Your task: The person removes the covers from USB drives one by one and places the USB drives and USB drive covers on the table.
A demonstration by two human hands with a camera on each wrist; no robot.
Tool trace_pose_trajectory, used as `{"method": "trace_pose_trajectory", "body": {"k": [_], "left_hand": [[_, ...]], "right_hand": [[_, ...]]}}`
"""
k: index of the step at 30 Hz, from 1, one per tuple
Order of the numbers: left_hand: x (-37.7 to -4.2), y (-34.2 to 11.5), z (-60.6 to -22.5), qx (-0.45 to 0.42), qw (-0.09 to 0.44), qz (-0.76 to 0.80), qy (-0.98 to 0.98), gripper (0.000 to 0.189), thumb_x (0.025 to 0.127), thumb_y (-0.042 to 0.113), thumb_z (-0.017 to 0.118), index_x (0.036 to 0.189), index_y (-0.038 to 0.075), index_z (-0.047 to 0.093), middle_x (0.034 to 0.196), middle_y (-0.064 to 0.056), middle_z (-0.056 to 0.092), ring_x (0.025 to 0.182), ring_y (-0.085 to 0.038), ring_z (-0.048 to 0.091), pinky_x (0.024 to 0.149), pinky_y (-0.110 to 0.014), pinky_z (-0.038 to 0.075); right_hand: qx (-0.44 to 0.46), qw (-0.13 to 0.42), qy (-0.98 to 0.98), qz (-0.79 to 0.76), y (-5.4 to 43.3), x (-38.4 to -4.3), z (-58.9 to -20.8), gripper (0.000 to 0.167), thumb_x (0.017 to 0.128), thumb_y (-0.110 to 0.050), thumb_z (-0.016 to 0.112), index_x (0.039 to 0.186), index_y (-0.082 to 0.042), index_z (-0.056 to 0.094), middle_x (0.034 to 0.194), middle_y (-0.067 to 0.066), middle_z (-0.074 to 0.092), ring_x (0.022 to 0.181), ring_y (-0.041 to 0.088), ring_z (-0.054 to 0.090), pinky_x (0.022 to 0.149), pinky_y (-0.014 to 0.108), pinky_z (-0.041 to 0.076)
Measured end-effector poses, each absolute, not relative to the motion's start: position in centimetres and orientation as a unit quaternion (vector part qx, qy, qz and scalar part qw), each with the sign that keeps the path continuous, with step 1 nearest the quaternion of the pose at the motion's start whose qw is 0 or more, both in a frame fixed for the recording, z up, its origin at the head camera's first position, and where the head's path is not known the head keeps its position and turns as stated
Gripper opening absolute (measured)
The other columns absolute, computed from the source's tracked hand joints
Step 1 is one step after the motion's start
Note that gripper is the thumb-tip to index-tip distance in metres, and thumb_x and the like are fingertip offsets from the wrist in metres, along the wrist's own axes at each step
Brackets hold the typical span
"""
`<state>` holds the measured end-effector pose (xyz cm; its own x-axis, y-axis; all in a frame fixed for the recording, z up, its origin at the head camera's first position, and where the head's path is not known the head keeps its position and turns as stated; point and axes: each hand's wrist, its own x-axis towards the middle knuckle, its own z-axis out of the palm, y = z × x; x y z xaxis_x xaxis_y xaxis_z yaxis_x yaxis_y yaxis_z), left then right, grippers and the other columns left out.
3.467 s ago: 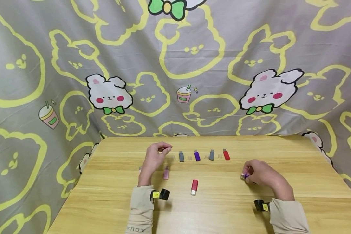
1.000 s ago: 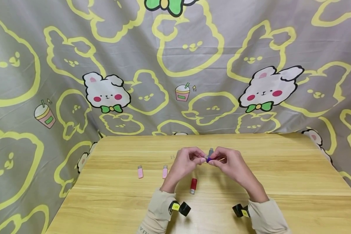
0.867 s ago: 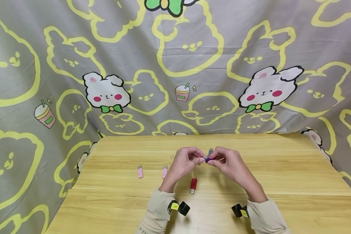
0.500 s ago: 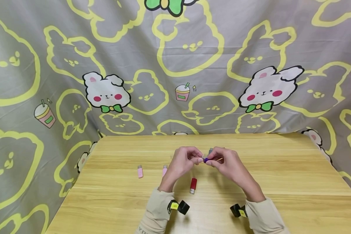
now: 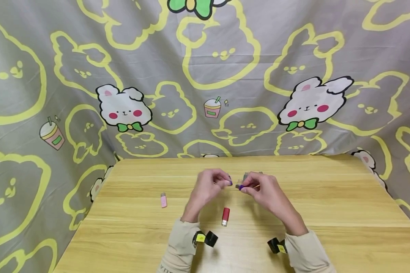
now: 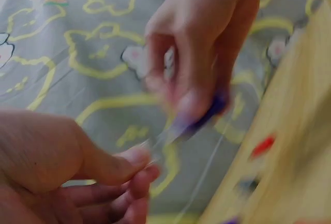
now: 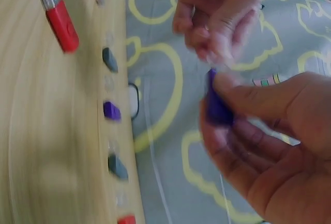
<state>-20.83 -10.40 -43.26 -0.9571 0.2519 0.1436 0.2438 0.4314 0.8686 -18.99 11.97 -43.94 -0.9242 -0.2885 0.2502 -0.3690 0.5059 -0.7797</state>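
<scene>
My right hand (image 5: pixel 264 191) pinches a purple USB flash drive (image 5: pixel 241 187) between thumb and fingers, just above the table's middle. Its metal plug points left, toward my left hand (image 5: pixel 205 191). Thumb and fingertips of the left hand pinch a small clear piece, apparently a plastic cap (image 6: pixel 156 152), blurred in the left wrist view. A narrow gap parts it from the drive. Behind the hands runs a row of drives: in the right wrist view a grey drive (image 7: pixel 109 59), a purple drive (image 7: pixel 111 111) and another grey drive (image 7: pixel 118 167), with clear caps between.
A red drive (image 5: pixel 226 217) lies on the wooden table (image 5: pixel 123 235) nearer the front, below the hands. One pink drive (image 5: pixel 163 200) lies at the left. A patterned curtain (image 5: pixel 177 125) hangs behind the table's back edge.
My right hand has brought the purple drive from the table's right side to the middle. Half a second ago both hands met at it; now the left has drawn away leftward, covering one pink drive.
</scene>
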Motion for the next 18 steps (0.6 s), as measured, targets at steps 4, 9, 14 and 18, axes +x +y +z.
{"method": "trace_pose_trajectory", "body": {"k": [4, 9, 14, 18], "left_hand": [[-21.2, -13.0, -43.1, 0.086, -0.056, 0.532, 0.840, 0.006, 0.089, -0.003, 0.076, 0.091, 0.002, 0.076, 0.078, -0.005, 0.069, 0.068, -0.027, 0.066, 0.057, -0.022, 0.050], [-21.7, -14.9, -42.9, 0.115, -0.027, 0.539, 0.834, 0.004, 0.093, 0.001, 0.074, 0.096, -0.001, 0.075, 0.082, -0.010, 0.072, 0.077, -0.043, 0.067, 0.060, -0.023, 0.050], [-21.7, -16.1, -43.1, 0.120, -0.004, 0.493, 0.862, 0.003, 0.093, 0.002, 0.074, 0.095, 0.000, 0.076, 0.083, -0.005, 0.072, 0.077, -0.036, 0.067, 0.063, -0.027, 0.049], [-21.6, -17.0, -43.3, 0.090, 0.003, 0.464, 0.881, 0.002, 0.093, 0.003, 0.074, 0.093, 0.002, 0.076, 0.084, -0.001, 0.072, 0.077, -0.028, 0.065, 0.066, -0.031, 0.050]], "right_hand": [[0.154, 0.040, -0.882, 0.444, 13.4, -19.1, -43.8, 0.012, 0.087, -0.001, 0.081, 0.088, -0.009, 0.071, 0.083, -0.001, 0.072, 0.076, 0.014, 0.067, 0.067, 0.026, 0.056], [0.167, 0.030, -0.880, 0.444, 13.9, -19.3, -43.9, 0.012, 0.091, 0.000, 0.076, 0.101, -0.005, 0.073, 0.088, 0.001, 0.071, 0.081, 0.017, 0.067, 0.069, 0.028, 0.056], [0.170, 0.028, -0.876, 0.451, 12.5, -19.3, -44.6, 0.013, 0.092, -0.002, 0.075, 0.105, -0.002, 0.076, 0.092, 0.004, 0.072, 0.081, 0.018, 0.067, 0.069, 0.028, 0.056], [0.145, 0.019, -0.873, 0.466, 10.7, -19.6, -45.2, 0.009, 0.090, -0.004, 0.078, 0.099, -0.002, 0.077, 0.091, 0.005, 0.073, 0.078, 0.018, 0.069, 0.069, 0.028, 0.057]]}}
